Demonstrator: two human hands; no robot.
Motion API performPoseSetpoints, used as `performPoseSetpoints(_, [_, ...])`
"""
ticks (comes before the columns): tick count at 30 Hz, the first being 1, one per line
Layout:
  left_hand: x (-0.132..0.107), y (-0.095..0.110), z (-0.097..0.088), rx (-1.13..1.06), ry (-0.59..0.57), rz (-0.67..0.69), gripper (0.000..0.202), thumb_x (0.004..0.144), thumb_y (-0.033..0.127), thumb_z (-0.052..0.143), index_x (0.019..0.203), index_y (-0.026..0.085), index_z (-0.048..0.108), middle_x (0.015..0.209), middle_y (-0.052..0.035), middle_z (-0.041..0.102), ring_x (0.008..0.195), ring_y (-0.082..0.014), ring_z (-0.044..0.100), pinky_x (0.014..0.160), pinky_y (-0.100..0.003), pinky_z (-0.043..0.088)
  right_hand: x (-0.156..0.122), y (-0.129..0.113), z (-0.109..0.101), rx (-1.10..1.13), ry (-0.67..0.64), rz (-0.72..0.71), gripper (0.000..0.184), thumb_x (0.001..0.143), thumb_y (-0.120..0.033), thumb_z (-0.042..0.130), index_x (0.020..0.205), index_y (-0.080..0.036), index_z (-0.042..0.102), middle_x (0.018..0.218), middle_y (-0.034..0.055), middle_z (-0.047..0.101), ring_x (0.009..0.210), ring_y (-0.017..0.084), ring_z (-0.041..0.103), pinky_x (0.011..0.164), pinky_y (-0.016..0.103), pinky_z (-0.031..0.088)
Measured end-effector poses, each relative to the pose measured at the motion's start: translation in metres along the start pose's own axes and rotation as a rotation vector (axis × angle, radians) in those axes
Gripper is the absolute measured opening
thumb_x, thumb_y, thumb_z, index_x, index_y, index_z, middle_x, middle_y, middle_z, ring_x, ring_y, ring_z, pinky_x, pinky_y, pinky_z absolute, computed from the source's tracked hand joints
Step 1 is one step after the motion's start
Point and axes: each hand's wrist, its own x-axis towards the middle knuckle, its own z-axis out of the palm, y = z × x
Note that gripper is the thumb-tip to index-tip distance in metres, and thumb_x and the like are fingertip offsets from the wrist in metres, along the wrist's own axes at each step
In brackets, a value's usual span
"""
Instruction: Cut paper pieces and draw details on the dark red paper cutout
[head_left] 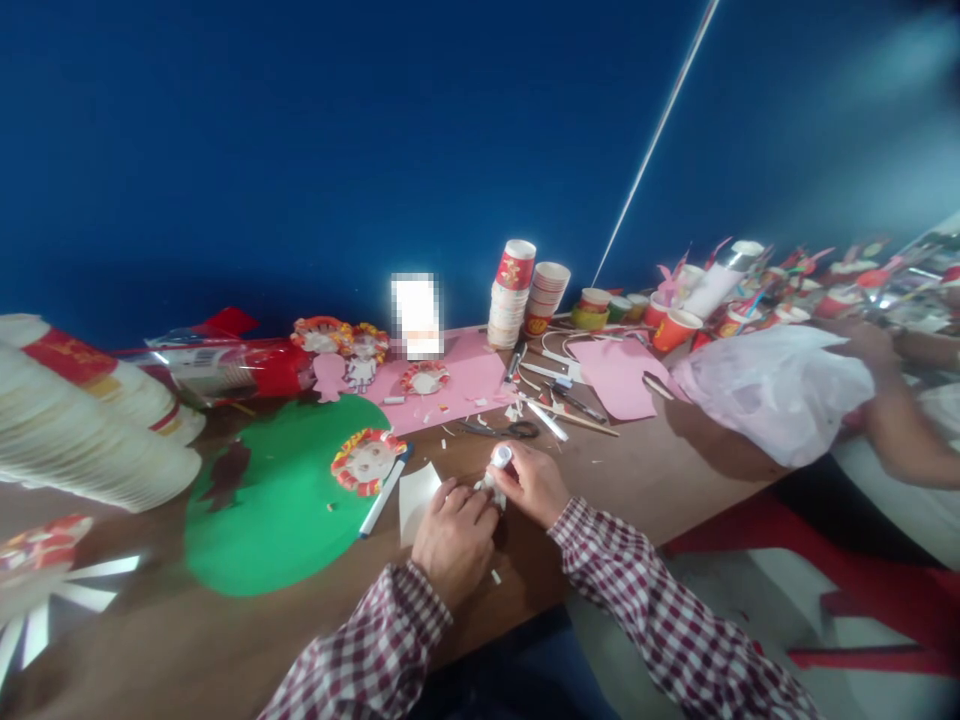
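Checked sleeves reach up from below to my hands over the brown table. My right hand pinches a small white tube above a white scrap; my left hand bends its fingers beside the scrap, gripping or not, I cannot tell. Left of it lie white paper and a marker.

At far left, a stack of paper cups and a fringed paper piece are cut off. Mid-frame, pixelation hides something. Lower centre, the left hand partly covers a white card. Far-right clutter blurs.
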Motion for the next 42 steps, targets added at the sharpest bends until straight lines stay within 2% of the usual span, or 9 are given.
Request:
performPoseSetpoints(5, [-0.002,0.0,-0.001,-0.007,0.001,0.007,0.029,0.074,0.015,0.051,0.101,0.019,0.06,0.108,-0.0041,0.063,0.096,-0.0225,0.052,0.101,-0.046,0.03,0.0,-0.001,-0.004,0.048,0.056,0.025,0.013,0.091,-0.028,0.044,0.094,-0.017,0.051,0.082,0.0044,0.062,0.068,0.014,0.058,0.064,0.022,0.045])
performPoseSetpoints(13, [0.0,0.001,-0.002,0.032,-0.019,-0.005,0.022,0.074,0.019,0.053,0.094,0.019,0.062,0.094,-0.0039,0.064,0.094,-0.0227,0.053,0.102,-0.046,0.03,0.003,-0.002,0.003,0.025,0.031,-0.01,0.011,0.085,-0.029,0.052,0.089,-0.018,0.055,0.078,0.004,0.063,0.073,0.018,0.059,0.068,0.025,0.044])
performPoseSetpoints(18, [-0.001,0.001,-0.001,0.023,0.015,0.012,0.027,0.074,0.016,0.053,0.099,0.02,0.06,0.106,-0.0035,0.063,0.096,-0.0223,0.052,0.101,-0.046,0.03,0.003,0.0,0.004,0.018,0.086,0.018,0.014,0.089,-0.027,0.045,0.092,-0.016,0.053,0.083,0.0064,0.063,0.073,0.017,0.059,0.068,0.025,0.045])
performPoseSetpoints(22, [-0.001,0.001,-0.002,0.034,-0.005,-0.005,0.02,0.074,0.017,0.053,0.093,0.019,0.061,0.095,-0.0035,0.064,0.092,-0.0218,0.053,0.101,-0.046,0.03,0.004,-0.003,0.004,0.013,0.071,0.001,0.011,0.084,-0.029,0.054,0.087,-0.019,0.056,0.078,0.0034,0.063,0.071,0.017,0.06,0.067,0.024,0.045])
performPoseSetpoints(25, [-0.002,0.0,-0.002,0.027,0.005,0.002,0.026,0.073,0.017,0.054,0.098,0.02,0.061,0.103,-0.0035,0.064,0.096,-0.0223,0.053,0.101,-0.046,0.03,0.005,-0.003,-0.002,0.017,0.119,0.028,0.012,0.087,-0.028,0.05,0.092,-0.019,0.056,0.08,0.0029,0.064,0.064,0.013,0.058,0.062,0.022,0.046])
performPoseSetpoints(29, [-0.003,0.0,-0.004,0.01,0.035,0.027,0.026,0.077,0.018,0.053,0.101,0.022,0.061,0.108,-0.0022,0.064,0.095,-0.0213,0.054,0.099,-0.046,0.031,0.006,0.012,-0.019,-0.062,0.276,0.154,0.022,0.086,-0.025,0.048,0.106,-0.019,0.053,0.099,0.0063,0.064,0.068,0.014,0.058,0.058,0.023,0.045])
performPoseSetpoints(34, [-0.002,0.001,-0.006,0.042,0.073,0.04,0.02,0.085,0.019,0.049,0.099,0.023,0.062,0.104,-0.0021,0.066,0.088,-0.0189,0.057,0.095,-0.046,0.035,0.005,0.052,-0.037,-0.217,0.351,0.293,0.021,0.077,-0.019,0.053,0.097,-0.018,0.057,0.078,0.0049,0.063,0.064,0.019,0.055,0.061,0.03,0.043])
performPoseSetpoints(38, [-0.004,0.001,-0.007,0.053,0.065,0.047,0.02,0.084,0.017,0.05,0.1,0.022,0.062,0.103,-0.0037,0.066,0.086,-0.0189,0.057,0.092,-0.045,0.039,0.002,0.064,-0.046,-0.29,0.342,0.289,0.026,0.072,-0.022,0.06,0.097,-0.017,0.057,0.091,0.0104,0.061,0.086,0.027,0.054,0.075,0.038,0.043])
performPoseSetpoints(42, [-0.008,0.003,-0.007,0.036,0.06,0.06,0.019,0.083,0.013,0.051,0.097,0.02,0.062,0.101,-0.0047,0.066,0.086,-0.0201,0.058,0.087,-0.044,0.044,-0.014,0.03,-0.046,-0.357,0.302,0.178,0.033,0.079,-0.027,0.059,0.11,-0.016,0.054,0.116,0.0152,0.052,0.106,0.03,0.046,0.089,0.044,0.038])
